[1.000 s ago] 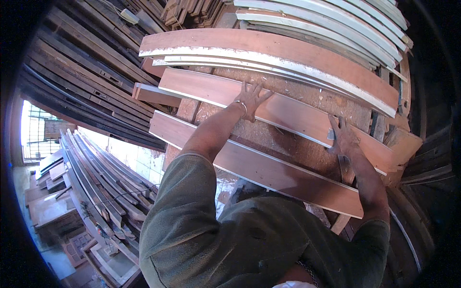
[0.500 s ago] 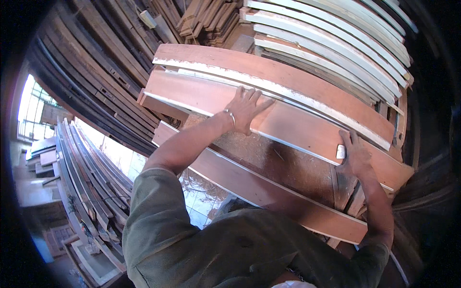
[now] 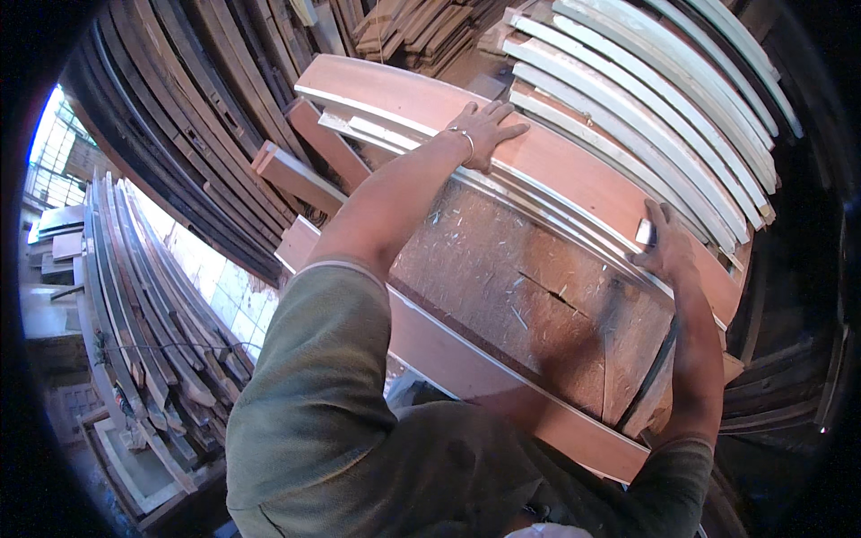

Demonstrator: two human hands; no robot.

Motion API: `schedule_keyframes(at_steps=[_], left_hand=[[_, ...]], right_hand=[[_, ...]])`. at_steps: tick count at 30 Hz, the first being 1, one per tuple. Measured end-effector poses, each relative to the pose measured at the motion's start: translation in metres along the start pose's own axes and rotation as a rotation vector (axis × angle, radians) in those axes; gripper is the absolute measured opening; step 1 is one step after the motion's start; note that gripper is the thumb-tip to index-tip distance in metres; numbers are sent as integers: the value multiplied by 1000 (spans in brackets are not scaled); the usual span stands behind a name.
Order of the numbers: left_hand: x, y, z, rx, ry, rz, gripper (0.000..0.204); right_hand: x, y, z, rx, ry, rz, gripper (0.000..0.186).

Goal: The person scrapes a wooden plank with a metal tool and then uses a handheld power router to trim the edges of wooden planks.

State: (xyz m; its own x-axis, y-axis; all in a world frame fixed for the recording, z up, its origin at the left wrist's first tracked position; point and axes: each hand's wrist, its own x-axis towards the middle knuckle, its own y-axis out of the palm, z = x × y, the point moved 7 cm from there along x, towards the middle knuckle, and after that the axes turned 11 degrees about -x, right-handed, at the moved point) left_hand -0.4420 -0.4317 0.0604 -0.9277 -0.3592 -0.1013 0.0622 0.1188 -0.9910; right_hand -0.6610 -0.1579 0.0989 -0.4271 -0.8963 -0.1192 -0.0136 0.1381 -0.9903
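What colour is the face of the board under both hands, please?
The board is pinkish brown, showing best in the head view.

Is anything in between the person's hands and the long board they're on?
Nothing visible under the left hand, spread on the long board. The right hand holds a small pale block; whether that touches the board isn't clear.

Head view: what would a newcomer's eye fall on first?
Probably the long pinkish board slanting across the upper middle, under the left hand and right hand. Then the row of whitish planks at upper right. A second pinkish board runs lower down, beside the dark green shirt.
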Motion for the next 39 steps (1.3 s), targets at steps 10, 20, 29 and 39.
schedule_keyframes(at_steps=[10, 20, 29, 39], left_hand=[[-95, 43, 1, -352, -334, -748, 82], [-316, 161, -78, -638, -800, -742, 72], [-430, 269, -90, -987, -1659, -952, 81], [-373, 317, -132, -2362, -1204, -1110, 64]], right_hand=[[-63, 47, -29, 176, 95, -434, 78], [-260, 163, -26, 615, 518, -360, 43], [-257, 183, 66, 649, 110, 127, 51], [-277, 215, 102, 443, -46, 515, 47]])
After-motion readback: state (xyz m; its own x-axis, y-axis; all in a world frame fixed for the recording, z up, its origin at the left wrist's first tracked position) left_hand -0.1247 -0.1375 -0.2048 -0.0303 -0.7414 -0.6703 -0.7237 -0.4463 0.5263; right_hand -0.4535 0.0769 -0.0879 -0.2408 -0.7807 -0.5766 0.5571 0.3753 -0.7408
